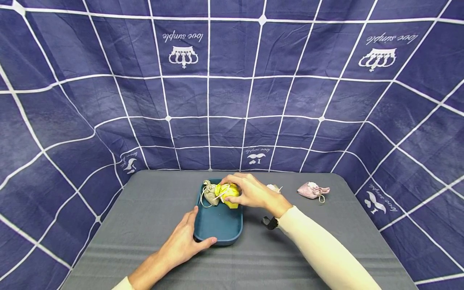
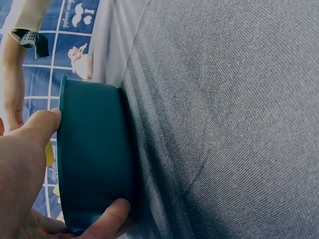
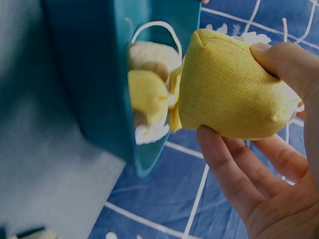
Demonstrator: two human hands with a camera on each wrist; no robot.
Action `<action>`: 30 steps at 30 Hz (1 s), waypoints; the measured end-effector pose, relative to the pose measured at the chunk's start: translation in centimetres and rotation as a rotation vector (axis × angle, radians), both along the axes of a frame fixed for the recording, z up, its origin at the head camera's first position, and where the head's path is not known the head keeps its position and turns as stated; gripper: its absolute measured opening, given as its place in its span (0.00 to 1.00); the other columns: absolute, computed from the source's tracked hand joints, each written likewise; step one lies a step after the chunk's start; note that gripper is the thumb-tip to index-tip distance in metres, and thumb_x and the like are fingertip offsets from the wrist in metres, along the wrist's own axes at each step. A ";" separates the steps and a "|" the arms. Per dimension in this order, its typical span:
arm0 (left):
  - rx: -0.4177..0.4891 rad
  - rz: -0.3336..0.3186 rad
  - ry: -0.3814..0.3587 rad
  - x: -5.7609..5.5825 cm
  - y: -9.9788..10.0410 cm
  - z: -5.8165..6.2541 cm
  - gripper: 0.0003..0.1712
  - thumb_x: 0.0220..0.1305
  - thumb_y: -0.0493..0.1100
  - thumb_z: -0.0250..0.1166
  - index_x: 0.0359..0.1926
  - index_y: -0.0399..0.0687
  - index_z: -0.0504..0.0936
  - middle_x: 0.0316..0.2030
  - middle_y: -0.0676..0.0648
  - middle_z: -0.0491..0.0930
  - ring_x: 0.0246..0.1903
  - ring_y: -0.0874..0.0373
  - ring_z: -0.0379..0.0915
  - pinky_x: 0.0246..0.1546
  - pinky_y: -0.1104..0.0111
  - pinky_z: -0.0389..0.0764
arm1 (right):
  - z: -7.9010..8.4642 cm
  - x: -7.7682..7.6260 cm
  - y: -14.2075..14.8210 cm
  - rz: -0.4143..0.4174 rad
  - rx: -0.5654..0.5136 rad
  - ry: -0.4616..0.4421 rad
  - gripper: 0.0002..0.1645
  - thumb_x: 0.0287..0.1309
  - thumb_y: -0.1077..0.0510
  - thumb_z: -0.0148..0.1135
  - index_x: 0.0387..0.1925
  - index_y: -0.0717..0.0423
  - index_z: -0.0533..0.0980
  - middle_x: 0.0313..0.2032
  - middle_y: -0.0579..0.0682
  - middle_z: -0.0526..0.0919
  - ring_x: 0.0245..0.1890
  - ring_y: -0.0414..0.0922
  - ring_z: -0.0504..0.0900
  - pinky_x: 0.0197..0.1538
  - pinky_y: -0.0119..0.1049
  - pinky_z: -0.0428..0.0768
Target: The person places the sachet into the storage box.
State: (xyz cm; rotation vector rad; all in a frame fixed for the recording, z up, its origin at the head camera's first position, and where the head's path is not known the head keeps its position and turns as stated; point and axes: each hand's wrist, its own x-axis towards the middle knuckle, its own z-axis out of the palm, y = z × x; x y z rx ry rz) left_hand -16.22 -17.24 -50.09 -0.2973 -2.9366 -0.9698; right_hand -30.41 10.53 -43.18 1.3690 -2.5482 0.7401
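A yellow cloth pouch with white strings is pinched between the thumb and fingers of my right hand, above the right side of a teal tray. Inside the tray's far end lie a beige drawstring pouch and another yellow pouch, the latter partly hidden by the right hand and its pouch in the head view. My left hand grips the tray's near left corner. Its thumb rests on the near rim and its fingers lie along the left side wall.
On the grey tabletop, a pink pouch lies to the right. Another pale pouch shows partly behind my right wrist. Dark blue grid-patterned cloth hangs around the back and sides.
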 end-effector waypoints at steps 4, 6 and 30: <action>0.010 0.012 -0.005 0.0 0.0 -0.1 0.76 0.59 0.70 0.89 0.89 0.27 0.62 0.80 0.29 0.76 0.77 0.36 0.80 0.78 0.42 0.82 | 0.0 0.1 -1.4 0.012 0.023 -0.002 0.29 0.70 0.49 0.84 0.68 0.46 0.85 0.53 0.47 0.92 0.46 0.40 0.85 0.49 0.33 0.84; 0.016 0.015 -0.007 0.0 0.0 -0.1 0.76 0.58 0.70 0.89 0.89 0.28 0.63 0.79 0.29 0.77 0.76 0.36 0.81 0.77 0.42 0.82 | -0.2 0.1 -2.0 0.018 0.035 -0.003 0.29 0.70 0.49 0.84 0.68 0.47 0.85 0.53 0.48 0.92 0.46 0.40 0.86 0.50 0.33 0.85; 0.030 -0.001 -0.017 0.0 -0.2 -0.1 0.75 0.60 0.71 0.88 0.89 0.29 0.63 0.79 0.30 0.77 0.75 0.38 0.81 0.75 0.42 0.84 | -1.8 -0.4 -6.7 0.026 0.154 -0.055 0.26 0.73 0.50 0.84 0.66 0.45 0.84 0.52 0.50 0.92 0.47 0.38 0.87 0.50 0.29 0.86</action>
